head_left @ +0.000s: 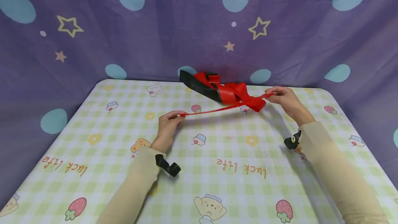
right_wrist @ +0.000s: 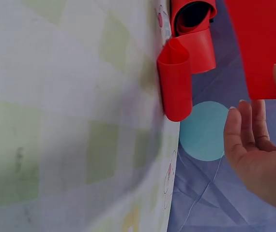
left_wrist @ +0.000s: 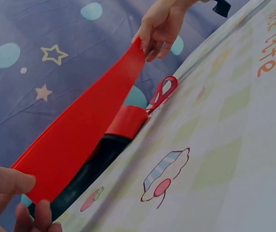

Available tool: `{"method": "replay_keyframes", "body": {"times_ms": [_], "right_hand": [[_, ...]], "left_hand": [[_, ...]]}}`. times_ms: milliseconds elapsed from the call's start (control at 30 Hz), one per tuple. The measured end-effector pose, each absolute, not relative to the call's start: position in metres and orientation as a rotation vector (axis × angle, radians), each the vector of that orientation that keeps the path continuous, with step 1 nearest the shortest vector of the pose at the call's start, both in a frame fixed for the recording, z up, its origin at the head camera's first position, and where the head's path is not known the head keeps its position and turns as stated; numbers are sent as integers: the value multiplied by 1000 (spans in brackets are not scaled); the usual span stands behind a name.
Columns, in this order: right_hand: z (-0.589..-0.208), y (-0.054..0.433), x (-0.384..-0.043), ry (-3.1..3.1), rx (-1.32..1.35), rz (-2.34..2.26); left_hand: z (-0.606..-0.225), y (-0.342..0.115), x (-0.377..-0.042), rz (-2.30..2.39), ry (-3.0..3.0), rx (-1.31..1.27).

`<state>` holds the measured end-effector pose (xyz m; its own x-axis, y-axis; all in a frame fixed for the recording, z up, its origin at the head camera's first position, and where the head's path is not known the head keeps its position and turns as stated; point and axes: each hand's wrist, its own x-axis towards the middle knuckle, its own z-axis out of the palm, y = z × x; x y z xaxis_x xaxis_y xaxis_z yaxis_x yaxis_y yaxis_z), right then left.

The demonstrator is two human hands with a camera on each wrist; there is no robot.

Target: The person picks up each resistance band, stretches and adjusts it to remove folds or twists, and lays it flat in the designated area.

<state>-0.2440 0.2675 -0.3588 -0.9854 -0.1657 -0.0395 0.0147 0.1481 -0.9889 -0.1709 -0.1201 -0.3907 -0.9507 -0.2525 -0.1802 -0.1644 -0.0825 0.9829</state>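
A flat red band, which looks like a rubber strip, stretches between both hands above the table. My left hand pinches its left end between thumb and fingers; the left wrist view shows the band broad side on. At the other end, my right hand pinches it, with the remaining fingers loosely bent in the right wrist view. Behind the band lies a heap of looped red strip with a black strip along its left. A curled red loop rests near the right hand.
The table wears a green-and-white checked cloth printed with strawberries, cupcakes and lettering. A purple curtain with stars and blue ovals hangs right behind its far edge. Black wrist cameras sit at both cuffs.
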Motion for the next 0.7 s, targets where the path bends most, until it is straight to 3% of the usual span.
{"method": "replay_keyframes", "body": {"times_ms": [267, 533, 700], "right_hand": [[-365, 260, -238, 2334, -176, -1992], [-369, 250, -227, 2478, -436, -1974], [-371, 244, -217, 2463, -455, -1980]], "left_hand": [[-394, -126, -173, -2335, -1956, 513], [-394, -135, -180, -2430, -1862, 562], [-394, -142, -182, -2507, -1790, 582]]}}
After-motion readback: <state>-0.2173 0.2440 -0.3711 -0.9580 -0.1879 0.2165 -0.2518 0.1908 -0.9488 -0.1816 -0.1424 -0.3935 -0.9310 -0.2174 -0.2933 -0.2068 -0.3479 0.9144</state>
